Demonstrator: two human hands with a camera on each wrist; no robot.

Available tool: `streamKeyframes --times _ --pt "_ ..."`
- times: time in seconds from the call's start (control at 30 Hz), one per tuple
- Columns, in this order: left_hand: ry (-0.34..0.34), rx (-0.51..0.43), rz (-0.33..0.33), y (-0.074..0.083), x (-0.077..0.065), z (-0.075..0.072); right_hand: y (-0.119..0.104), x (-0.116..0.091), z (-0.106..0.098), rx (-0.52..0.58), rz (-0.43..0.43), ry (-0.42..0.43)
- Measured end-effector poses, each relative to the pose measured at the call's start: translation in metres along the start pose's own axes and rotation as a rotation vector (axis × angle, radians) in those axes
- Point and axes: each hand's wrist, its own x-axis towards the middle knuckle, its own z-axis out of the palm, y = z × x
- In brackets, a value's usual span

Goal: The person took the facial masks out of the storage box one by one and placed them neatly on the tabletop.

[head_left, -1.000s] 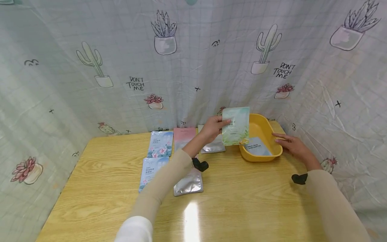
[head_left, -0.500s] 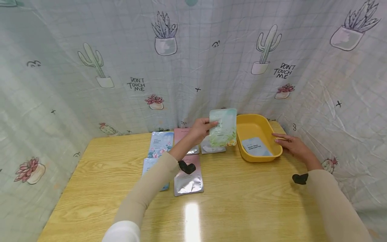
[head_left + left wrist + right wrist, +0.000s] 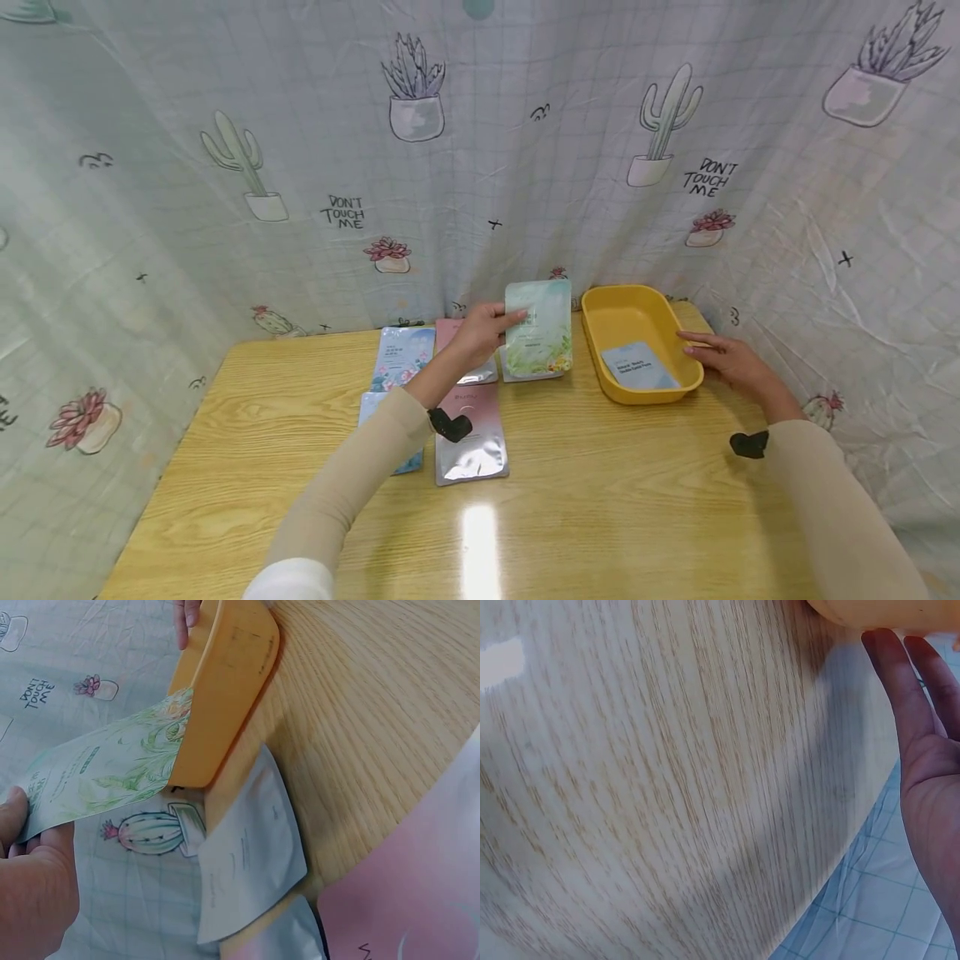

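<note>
My left hand [image 3: 483,329] pinches a green floral sachet [image 3: 538,329] by its left edge and holds it upright above the row of packets, left of the yellow tray [image 3: 609,306]. In the left wrist view the green sachet [image 3: 105,776] hangs beside the yellow tray [image 3: 225,682], with my thumb and fingers [image 3: 30,862] on its corner. My right hand [image 3: 723,360] rests with straight fingers against the tray's right rim; the right wrist view shows the fingers [image 3: 904,690] touching the tray [image 3: 885,611]. A pale blue sachet [image 3: 637,365] lies in the tray.
Several sachets lie on the wooden table [image 3: 600,500]: a blue floral one [image 3: 405,354], a pink one [image 3: 471,429] with a silver end, a silver one [image 3: 244,859] under the held sachet. A cactus-print curtain [image 3: 450,150] closes in the back and sides.
My left hand has carried the green sachet leftward, away from over the tray and down toward the row of packets. The right hand has stayed on the tray's rim.
</note>
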Motion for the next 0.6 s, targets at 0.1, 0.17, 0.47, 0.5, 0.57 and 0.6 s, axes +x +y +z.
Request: streamKeyframes --times 0.1,0.17,0.47,0.5,0.57,0.6 --pt "0.003 -0.017 -0.004 -0.002 -0.002 -0.001 -0.001 -0.002 0.0 0.014 0.008 -0.005" --pt "0.007 -0.024 -0.006 -0.004 -0.003 -0.001 -0.003 -0.002 0.001 0.026 0.006 -0.013" --pt "0.007 -0.029 -0.018 -0.01 -0.009 -0.003 -0.002 0.0 0.001 0.058 0.003 -0.02" --pt "0.007 -0.019 -0.017 -0.012 -0.01 -0.004 -0.001 0.0 0.001 0.057 0.001 -0.018" --pt "0.004 0.005 -0.015 -0.016 -0.013 -0.004 -0.001 0.0 0.0 0.054 0.001 -0.017" --pt "0.002 0.01 -0.014 -0.019 -0.014 -0.005 -0.001 0.0 0.0 0.051 0.002 -0.016"
